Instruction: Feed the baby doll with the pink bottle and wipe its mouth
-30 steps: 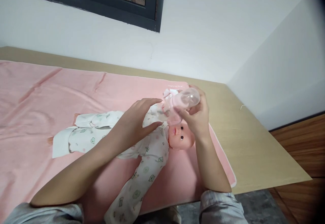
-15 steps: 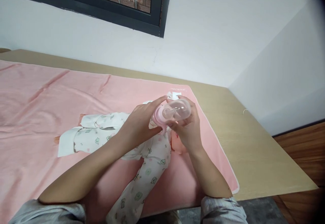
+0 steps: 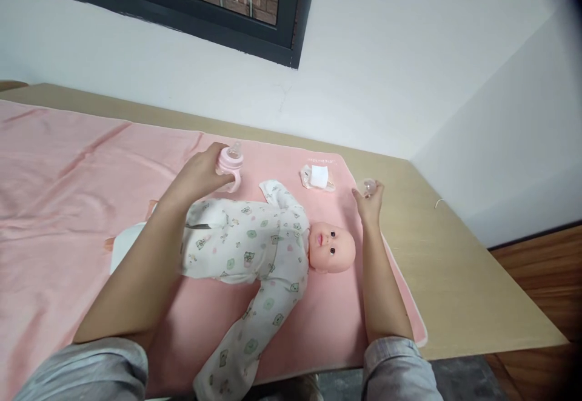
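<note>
Separation step, apparently: the left hand (image 3: 199,173) grasps a pink-and-clear plastic handled bottle (image 3: 230,162), ten o'clock from the printed-white-clothed doll's bald head (image 3: 334,249); the right hand (image 3: 371,204) grasps a clear domed plastic cap (image 3: 367,188), one o'clock. Next move calls for keeping the teat (image 3: 235,149) untouched.

Cannot see much of the white-clothed legs (image 3: 123,242) of the bald plastic doll (image 3: 254,240), behind the left forearm (image 3: 143,264), nor all of the pink-and-clear plastic bottle (image 3: 230,158) beyond the doll, behind the left hand (image 3: 197,173). Cannot read tiny pale lettering (image 3: 322,160) beyond the doll's head (image 3: 334,248).
</note>
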{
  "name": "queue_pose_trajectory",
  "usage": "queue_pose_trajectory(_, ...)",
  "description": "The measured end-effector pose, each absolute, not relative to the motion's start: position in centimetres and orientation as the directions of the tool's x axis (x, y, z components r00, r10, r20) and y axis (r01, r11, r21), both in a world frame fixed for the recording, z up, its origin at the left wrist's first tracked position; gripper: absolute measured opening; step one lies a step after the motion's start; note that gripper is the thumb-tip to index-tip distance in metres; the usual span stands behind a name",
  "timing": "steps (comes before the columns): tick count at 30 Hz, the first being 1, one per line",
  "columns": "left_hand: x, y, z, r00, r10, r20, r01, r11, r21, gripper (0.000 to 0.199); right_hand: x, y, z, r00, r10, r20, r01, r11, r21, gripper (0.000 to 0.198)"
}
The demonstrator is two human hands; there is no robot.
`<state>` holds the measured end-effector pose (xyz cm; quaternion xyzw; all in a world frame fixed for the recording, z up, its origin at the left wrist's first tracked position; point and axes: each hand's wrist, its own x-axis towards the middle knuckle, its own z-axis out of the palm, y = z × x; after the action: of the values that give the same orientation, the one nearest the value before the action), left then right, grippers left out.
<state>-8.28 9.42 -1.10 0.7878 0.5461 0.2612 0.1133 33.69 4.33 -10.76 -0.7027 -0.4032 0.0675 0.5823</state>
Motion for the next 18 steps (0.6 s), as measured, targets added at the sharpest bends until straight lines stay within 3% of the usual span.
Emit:
queue_pose_trajectory(4,-11.7,11.8,-2.5,0.189,0.962,0.195,0.812,-0.265,0.520,0.049,34.6,4.8,-15.3,0.636,0.684,0.356,0.614,-0.169,-0.771,0.068)
queue_pose_trajectory(7,-13.7,12.9,-3.7,0.107,0.980,0.170,0.822,-0.184,0.539,0.049,34.1,4.9,-16.4,0.614,0.746,0.258,0.612,-0.244,-0.752,0.068)
queue_pose_trajectory(11,-14.9,13.1,-4.7,0.066,0.983,0.169,0.885,-0.136,0.446,0.051,33.3,4.9,-16.5,0.606,0.770,0.201,0.598,-0.274,-0.754,0.069)
queue_pose_trajectory(18,-15.5,12.9,-4.7,0.145,0.988,0.046,0.897,-0.150,0.415,0.053,33.5,4.9,-17.1,0.594,0.775,0.214,0.609,-0.260,-0.750,0.083)
